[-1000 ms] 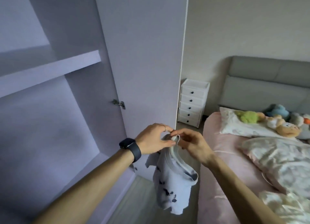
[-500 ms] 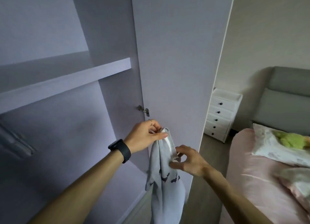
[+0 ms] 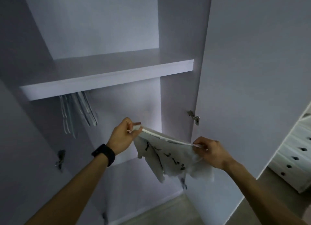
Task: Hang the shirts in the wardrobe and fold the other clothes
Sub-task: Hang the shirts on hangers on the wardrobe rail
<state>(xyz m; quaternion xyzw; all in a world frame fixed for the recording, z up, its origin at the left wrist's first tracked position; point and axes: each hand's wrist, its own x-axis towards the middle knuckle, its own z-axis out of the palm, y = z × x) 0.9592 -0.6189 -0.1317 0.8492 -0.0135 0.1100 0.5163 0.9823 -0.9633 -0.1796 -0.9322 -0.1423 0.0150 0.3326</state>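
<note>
A person's 2 bare forearms reach up from the bottom edge of the view toward an open wardrobe (image 3: 176, 98). A dark watch (image 3: 104, 155) sits on the left wrist.

The left hand (image 3: 121, 137) pinches one end of a white-edged opening of a pale shirt (image 3: 165, 159) between thumb and curled fingers. The right hand (image 3: 210, 152), lower and further right, pinches the other end the same way, so the white band runs taut between the 2 hands. The rest of the shirt, printed with small dark shapes, hangs crumpled below that band. It is held in the air in front of the wardrobe's lower compartment, near the right side panel, and touches only the hands.

A strip of light floor (image 3: 168, 213) lies at the wardrobe's foot. The open wardrobe door (image 3: 252, 73) stands to the right, with a metal hinge (image 3: 193, 117) at its inner edge, above the right hand. Past the door's outer edge, at the right side of the view, shows a white chest of drawers (image 3: 292, 157) with dark round knobs.

Deeper inside, under the left part of the shelf (image 3: 107, 80), a bunch of pale, slim shapes hangs down. They are blurred and look like hangers (image 3: 77, 112); their number cannot be told. The shelf spans the wardrobe from side to side, with the upper compartment above it.
</note>
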